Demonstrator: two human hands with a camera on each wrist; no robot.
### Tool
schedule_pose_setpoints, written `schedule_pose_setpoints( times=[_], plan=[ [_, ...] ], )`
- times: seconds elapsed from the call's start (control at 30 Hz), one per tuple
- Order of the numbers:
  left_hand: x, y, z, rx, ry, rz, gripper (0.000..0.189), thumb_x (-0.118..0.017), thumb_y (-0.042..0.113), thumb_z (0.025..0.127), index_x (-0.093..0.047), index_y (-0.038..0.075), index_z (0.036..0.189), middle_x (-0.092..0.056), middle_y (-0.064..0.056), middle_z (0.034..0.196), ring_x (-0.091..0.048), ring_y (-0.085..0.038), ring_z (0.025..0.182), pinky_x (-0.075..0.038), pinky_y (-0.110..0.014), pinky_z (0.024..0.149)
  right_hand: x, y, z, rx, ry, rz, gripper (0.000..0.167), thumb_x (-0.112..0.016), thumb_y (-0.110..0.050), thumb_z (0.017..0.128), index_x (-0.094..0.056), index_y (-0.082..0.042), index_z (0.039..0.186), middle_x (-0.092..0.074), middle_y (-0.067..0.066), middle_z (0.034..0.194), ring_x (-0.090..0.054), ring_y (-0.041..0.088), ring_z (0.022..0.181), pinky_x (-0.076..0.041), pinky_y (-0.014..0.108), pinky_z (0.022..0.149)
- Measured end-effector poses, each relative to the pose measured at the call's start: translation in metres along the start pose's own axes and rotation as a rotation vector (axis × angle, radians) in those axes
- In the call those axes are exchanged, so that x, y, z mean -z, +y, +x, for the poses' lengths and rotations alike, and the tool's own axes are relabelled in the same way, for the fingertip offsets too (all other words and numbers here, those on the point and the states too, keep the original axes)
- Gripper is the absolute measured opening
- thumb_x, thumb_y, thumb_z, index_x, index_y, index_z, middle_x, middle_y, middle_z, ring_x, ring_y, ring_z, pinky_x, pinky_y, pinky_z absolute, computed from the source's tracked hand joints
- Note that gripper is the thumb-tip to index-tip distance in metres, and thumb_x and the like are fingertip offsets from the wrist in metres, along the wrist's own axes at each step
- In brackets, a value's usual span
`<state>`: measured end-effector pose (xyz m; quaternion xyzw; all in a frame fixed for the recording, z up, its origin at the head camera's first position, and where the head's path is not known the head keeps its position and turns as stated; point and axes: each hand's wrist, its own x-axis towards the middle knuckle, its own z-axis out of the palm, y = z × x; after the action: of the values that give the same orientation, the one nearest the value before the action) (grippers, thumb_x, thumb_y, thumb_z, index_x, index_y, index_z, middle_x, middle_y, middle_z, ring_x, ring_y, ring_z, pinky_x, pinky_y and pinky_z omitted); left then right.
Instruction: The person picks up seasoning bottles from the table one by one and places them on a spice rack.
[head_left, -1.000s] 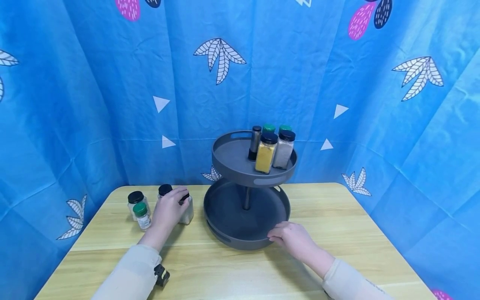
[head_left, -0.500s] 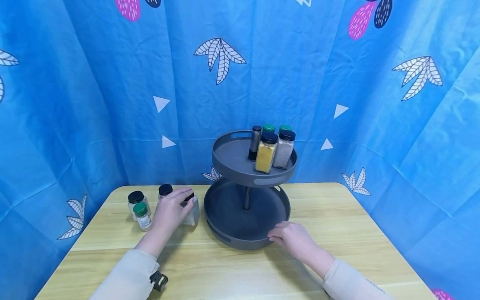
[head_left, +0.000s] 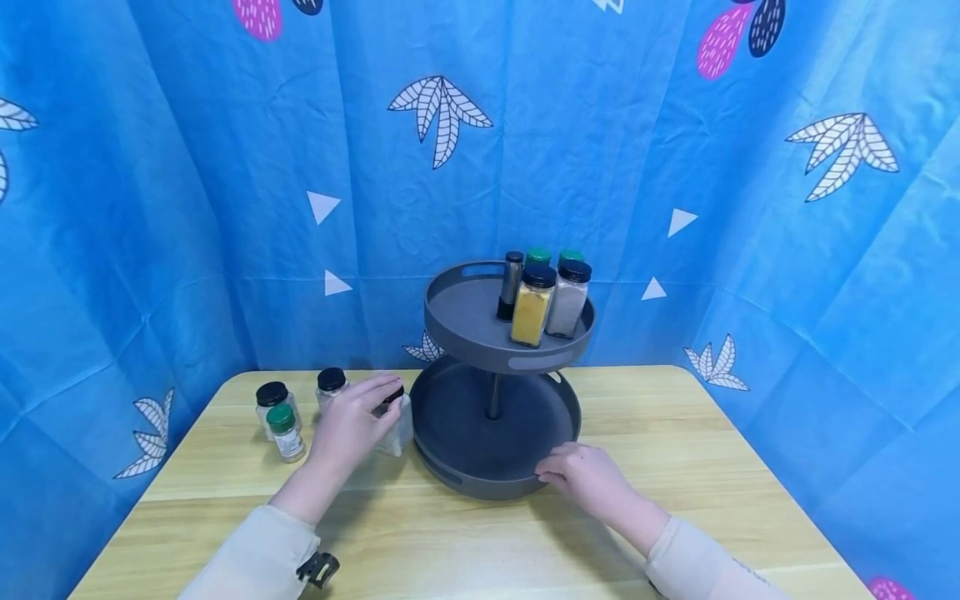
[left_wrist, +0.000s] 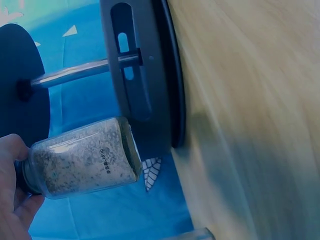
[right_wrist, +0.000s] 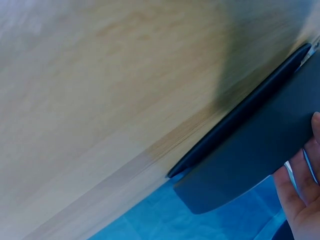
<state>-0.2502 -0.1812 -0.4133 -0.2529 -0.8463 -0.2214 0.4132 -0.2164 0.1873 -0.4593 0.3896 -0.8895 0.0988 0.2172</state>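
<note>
My left hand (head_left: 351, 423) holds a square glass spice jar (left_wrist: 87, 159) by its black lid, fingertips around the cap. Pale, speckled seasoning fills the jar, which is raised off the table just left of the lower tray. A dark grey two-tier turntable (head_left: 480, 489) stands at the table's middle. On its lower rim rests my right hand (head_left: 588, 479), pinching the edge between thumb and fingers; the right wrist view shows fingers (right_wrist: 288, 192) over the rim. The lower tray (head_left: 457, 425) holds nothing.
The upper tray (head_left: 465, 321) carries a yellow spice jar (head_left: 531, 312), a whitish jar (head_left: 567, 304), a slim dark grinder (head_left: 510, 287) and two green-capped bottles behind. At left on the table stand a black-lidded jar (head_left: 266, 412), a green-capped bottle (head_left: 287, 437) and another black-lidded jar (head_left: 331, 382). Blue curtains surround the table.
My left hand has moved right with the spice jar, bringing it up to the lower tray's left side; the jar now tilts. My right hand stays on the rim.
</note>
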Motion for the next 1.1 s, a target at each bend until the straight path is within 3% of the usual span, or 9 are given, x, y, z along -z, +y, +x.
schedule_pose_setpoints(
  times=[0.27, 0.57, 1.1],
  plan=[
    [0.002, 0.011, 0.007, -0.028, 0.04, -0.021, 0.028, -0.082, 0.007, 0.077, -0.079, 0.005, 0.105, -0.075, -0.012, 0.108, -0.072, -0.026, 0.101, -0.06, -0.042, 0.084, 0.0, 0.0, 0.0, -0.028, -0.027, 0.008, 0.006, -0.079, -0.016, 0.084, -0.078, -0.02, 0.088, -0.072, -0.01, 0.087, -0.068, 0.009, 0.081, -0.059, 0.029, 0.069],
    [-0.004, 0.032, 0.014, -0.105, 0.062, -0.083, 0.029, -0.082, 0.004, 0.076, -0.079, 0.004, 0.105, -0.075, -0.012, 0.107, -0.072, -0.026, 0.101, -0.061, -0.032, 0.071, 0.002, 0.0, 0.001, -0.012, -0.014, 0.002, 0.008, -0.081, -0.013, 0.083, -0.078, -0.018, 0.088, -0.072, -0.01, 0.087, -0.068, 0.01, 0.08, -0.059, 0.028, 0.068],
    [-0.026, 0.054, 0.019, -0.174, 0.101, -0.16, 0.027, -0.083, 0.002, 0.073, -0.08, 0.005, 0.1, -0.076, -0.009, 0.104, -0.073, -0.024, 0.098, -0.061, -0.038, 0.082, 0.001, 0.0, 0.0, -0.002, 0.007, -0.018, 0.009, -0.081, -0.014, 0.082, -0.078, -0.021, 0.087, -0.072, -0.011, 0.087, -0.069, 0.008, 0.081, -0.059, 0.027, 0.069]
  ],
)
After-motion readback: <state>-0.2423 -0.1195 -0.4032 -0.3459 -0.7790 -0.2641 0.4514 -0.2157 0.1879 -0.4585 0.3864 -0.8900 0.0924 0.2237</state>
